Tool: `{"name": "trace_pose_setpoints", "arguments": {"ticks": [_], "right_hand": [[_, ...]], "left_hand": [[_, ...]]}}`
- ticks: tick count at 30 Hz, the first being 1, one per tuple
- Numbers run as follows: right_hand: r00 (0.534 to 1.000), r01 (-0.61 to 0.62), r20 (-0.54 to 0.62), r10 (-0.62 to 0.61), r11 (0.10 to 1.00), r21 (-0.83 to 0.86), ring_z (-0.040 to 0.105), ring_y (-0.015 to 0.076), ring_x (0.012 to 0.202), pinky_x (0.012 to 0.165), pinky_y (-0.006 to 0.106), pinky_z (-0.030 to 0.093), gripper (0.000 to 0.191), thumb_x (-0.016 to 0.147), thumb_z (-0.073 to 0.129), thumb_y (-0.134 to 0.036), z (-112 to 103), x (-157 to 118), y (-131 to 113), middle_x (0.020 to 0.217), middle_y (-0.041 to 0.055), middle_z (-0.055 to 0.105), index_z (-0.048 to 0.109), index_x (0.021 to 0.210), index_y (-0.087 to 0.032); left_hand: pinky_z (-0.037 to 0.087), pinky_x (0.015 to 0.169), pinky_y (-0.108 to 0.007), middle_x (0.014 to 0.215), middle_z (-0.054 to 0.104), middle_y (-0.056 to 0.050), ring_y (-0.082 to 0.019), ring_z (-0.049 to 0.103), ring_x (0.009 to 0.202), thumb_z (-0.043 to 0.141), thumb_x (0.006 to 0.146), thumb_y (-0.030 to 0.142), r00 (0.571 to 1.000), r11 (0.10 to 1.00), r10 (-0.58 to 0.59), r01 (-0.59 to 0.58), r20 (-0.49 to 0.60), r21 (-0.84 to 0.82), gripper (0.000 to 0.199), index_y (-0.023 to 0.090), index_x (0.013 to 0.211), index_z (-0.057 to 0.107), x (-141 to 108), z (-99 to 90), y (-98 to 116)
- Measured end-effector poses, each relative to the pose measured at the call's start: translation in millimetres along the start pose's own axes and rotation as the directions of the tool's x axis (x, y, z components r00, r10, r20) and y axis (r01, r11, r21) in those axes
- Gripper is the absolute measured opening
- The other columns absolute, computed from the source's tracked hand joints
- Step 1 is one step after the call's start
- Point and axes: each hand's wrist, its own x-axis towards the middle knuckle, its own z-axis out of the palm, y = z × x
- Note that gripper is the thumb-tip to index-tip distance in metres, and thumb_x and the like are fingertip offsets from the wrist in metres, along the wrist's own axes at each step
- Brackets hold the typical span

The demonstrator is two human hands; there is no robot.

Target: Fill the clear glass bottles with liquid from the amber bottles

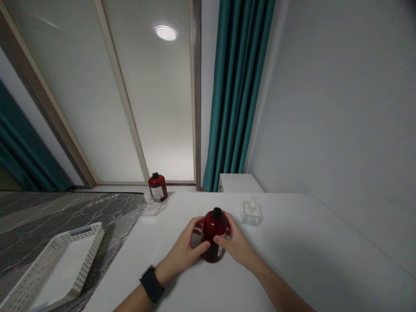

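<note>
A dark red bottle with a black cap (213,229) is upright at the middle of the white table (182,281). My left hand (188,249), with a black watch on its wrist, wraps round the bottle's left side. Round its right side is my right hand (235,242), its thumb across the front near a pale label. A second red bottle (157,188) with a white label stands at the table's far left corner, beside a clear glass item (151,207). To the right of my hands sits a clear square glass container (251,213) with a knobbed top.
A white perforated basket (87,253) lies to the left, below the table's left edge, over a grey patterned floor (26,234). Beyond the table are a white cabinet (240,183), a teal curtain (238,95) and frosted sliding panels (159,108). A grey wall (341,108) rises at right.
</note>
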Motion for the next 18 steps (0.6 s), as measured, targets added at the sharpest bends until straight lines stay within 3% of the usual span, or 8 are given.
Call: {"name": "trace_pose_setpoints", "arguments": {"ticks": [3, 8, 12, 18], "right_hand": [[0.998, -0.032, -0.052, 0.032, 0.999, 0.007, 0.062, 0.028, 0.112, 0.088, 0.039, 0.052, 0.064, 0.081, 0.072, -0.046, 4.9, -0.9, -3.6, 0.131, 0.0107, 0.063, 0.046, 0.136, -0.024], [1.0, 0.003, -0.015, -0.003, 0.999, -0.038, 0.06, 0.0269, 0.118, 0.093, 0.04, 0.051, 0.06, 0.09, 0.061, -0.041, 1.2, -0.5, -3.9, 0.141, 0.0112, 0.057, 0.04, 0.144, -0.024], [0.999, 0.005, -0.038, -0.008, 0.998, -0.059, 0.061, 0.026, 0.115, 0.088, 0.039, 0.054, 0.067, 0.087, 0.062, -0.034, 1.8, 0.2, 3.5, 0.144, 0.0127, 0.053, 0.035, 0.148, -0.024], [0.995, 0.092, -0.032, -0.097, 0.986, -0.14, 0.056, 0.0245, 0.122, 0.088, 0.036, 0.056, 0.062, 0.085, 0.057, -0.02, 10.0, -1.7, 5.2, 0.142, 0.0117, 0.051, 0.041, 0.144, -0.026]], "left_hand": [[0.047, 0.102, -0.049, 0.138, 0.056, -0.015, -0.032, 0.058, 0.12, 0.065, 0.094, 0.038, 0.997, 0.993, -0.067, 0.071, 0.048, -0.09, 0.053, 0.02, 0.139, 0.044, 0.2, 2.3, -3.3], [0.044, 0.109, -0.048, 0.146, 0.052, -0.014, -0.032, 0.053, 0.131, 0.058, 0.099, 0.039, 0.997, 0.979, -0.037, 0.051, 0.073, -0.2, 0.052, 0.023, 0.145, 0.039, 0.7, -0.5, -10.9], [0.04, 0.115, -0.05, 0.149, 0.05, -0.014, -0.031, 0.051, 0.134, 0.055, 0.101, 0.035, 0.998, 0.994, -0.009, 0.015, 0.054, -0.11, 0.049, 0.022, 0.146, 0.04, 2.8, -6.9, -14.3], [0.041, 0.114, -0.052, 0.144, 0.053, -0.015, -0.032, 0.054, 0.13, 0.075, 0.084, 0.022, 0.999, 0.999, -0.013, 0.014, -0.032, 0.029, 0.069, 0.02, 0.144, 0.041, 4.7, -6.3, -19.8]]}}
